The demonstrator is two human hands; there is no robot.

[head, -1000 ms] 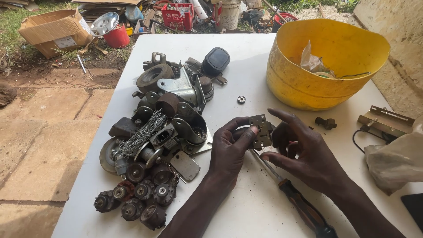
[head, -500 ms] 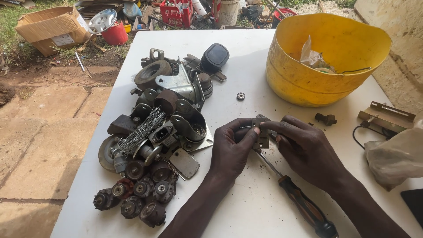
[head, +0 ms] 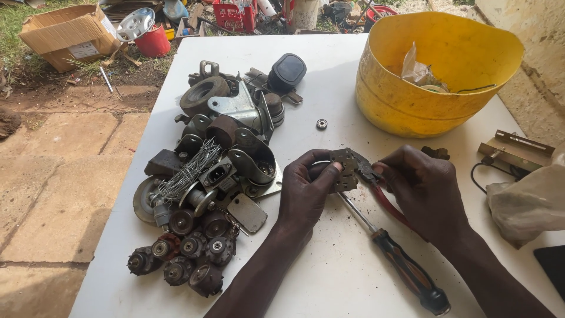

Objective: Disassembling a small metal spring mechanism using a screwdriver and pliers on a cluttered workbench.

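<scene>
Over table (head: 329, 76), both hands curled, L hand (head: 307, 191), R hand (head: 425, 191), gripping bracket (head: 344, 168)

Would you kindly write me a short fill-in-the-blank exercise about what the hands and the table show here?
1. The left hand pinches a small metal plate while the right hand works on it with red-handled ____.
2. The screwdriver lies on the white table, its shaft passing under the ____ hand.
3. The bucket at the far right of the table is ____ in colour.
4. The pile of old caster wheels lies on the person's ____ side.

Missing words: pliers; right; yellow; left
</scene>
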